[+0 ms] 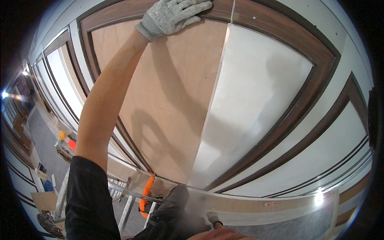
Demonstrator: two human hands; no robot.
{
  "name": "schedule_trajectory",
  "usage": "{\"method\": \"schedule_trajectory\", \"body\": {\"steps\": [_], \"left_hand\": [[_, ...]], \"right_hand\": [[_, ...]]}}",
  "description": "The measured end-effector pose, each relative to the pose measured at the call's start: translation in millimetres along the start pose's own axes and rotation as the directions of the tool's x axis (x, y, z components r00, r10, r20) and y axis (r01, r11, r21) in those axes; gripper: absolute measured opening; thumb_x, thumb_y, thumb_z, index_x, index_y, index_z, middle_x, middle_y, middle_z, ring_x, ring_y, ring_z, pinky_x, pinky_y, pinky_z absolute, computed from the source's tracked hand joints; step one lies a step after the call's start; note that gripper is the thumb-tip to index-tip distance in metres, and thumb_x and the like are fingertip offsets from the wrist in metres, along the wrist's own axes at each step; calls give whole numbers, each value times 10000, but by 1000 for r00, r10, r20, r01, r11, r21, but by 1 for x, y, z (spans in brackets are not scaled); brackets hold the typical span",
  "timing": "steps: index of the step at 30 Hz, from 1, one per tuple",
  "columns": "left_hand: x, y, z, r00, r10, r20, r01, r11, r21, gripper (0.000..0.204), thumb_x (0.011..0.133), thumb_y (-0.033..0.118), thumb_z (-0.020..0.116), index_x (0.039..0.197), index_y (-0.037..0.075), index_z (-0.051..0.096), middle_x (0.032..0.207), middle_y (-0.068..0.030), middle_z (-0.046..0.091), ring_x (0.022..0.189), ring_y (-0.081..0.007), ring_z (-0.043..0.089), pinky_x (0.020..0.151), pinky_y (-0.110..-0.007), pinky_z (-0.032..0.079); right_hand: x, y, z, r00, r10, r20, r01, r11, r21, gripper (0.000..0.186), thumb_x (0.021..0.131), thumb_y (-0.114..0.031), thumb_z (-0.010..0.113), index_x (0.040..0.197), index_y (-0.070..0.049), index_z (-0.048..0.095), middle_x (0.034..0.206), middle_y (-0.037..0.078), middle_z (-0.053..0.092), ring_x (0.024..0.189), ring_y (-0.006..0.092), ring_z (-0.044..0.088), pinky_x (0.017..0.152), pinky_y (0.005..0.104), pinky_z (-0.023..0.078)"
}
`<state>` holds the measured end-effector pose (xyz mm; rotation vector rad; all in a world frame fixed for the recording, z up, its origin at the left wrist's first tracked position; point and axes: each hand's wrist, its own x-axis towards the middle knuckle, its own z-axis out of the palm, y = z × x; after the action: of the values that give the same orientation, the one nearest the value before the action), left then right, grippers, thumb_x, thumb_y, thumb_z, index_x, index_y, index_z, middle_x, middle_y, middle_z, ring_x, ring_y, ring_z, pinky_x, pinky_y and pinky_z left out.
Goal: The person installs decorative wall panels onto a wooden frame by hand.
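My left arm reaches up from a black sleeve. My left hand (174, 17), in a grey knit glove, lies with fingers stretched out against the top rail of a dark wood-grain frame (256, 18). Nothing shows in its grasp. Inside the frame, a bare plywood panel (176, 92) fills the left part and a white panel (248, 92) the right. A thin pale strip (212, 100) runs between them. Low in the picture, beside my dark trousers, is what looks like my right hand (213, 217), gloved, with a dark band at the wrist. Its fingers are too small to make out.
Metal ladder rails (127, 212) stand at lower left, with a bright orange padded piece (147, 192) beside my leg. An orange and yellow cone-like object (68, 140) is farther left. Cardboard (43, 201) lies below. More dark-framed white panels (312, 156) line the wall.
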<state>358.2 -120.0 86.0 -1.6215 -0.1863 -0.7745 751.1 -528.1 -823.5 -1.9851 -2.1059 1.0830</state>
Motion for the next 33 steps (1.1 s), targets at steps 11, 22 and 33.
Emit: {"method": "schedule_trajectory", "body": {"steps": [11,22,33], "left_hand": [[3,7,4,999,-37,-33,38,999,15,518,942,395,676,1356,91,613,1449,-110,595,1323,-298,581,1081,-449,482],[-2,5,2,995,-39,-89,43,998,38,524,905,416,718,1308,91,639,1403,-104,631,1296,-299,602,1081,-458,482],[3,3,-2,995,-39,-90,43,998,40,521,916,418,715,1299,71,651,1402,-107,629,1342,-275,569,1150,-446,418]], "right_hand": [[86,-285,-370,558,-418,-717,515,852,-97,272,1041,-258,540,1074,-37,694,1006,238,669,980,453,618,862,524,486],[0,-506,-669,-399,-632,-664,172,660,-731,359,859,-191,798,1202,-146,704,1197,51,676,1157,268,593,1014,465,438],[-1,-595,-749,-467,-830,-306,-268,462,-845,475,875,-338,772,1322,-211,671,1386,-28,626,1307,231,529,1121,474,399]]}}
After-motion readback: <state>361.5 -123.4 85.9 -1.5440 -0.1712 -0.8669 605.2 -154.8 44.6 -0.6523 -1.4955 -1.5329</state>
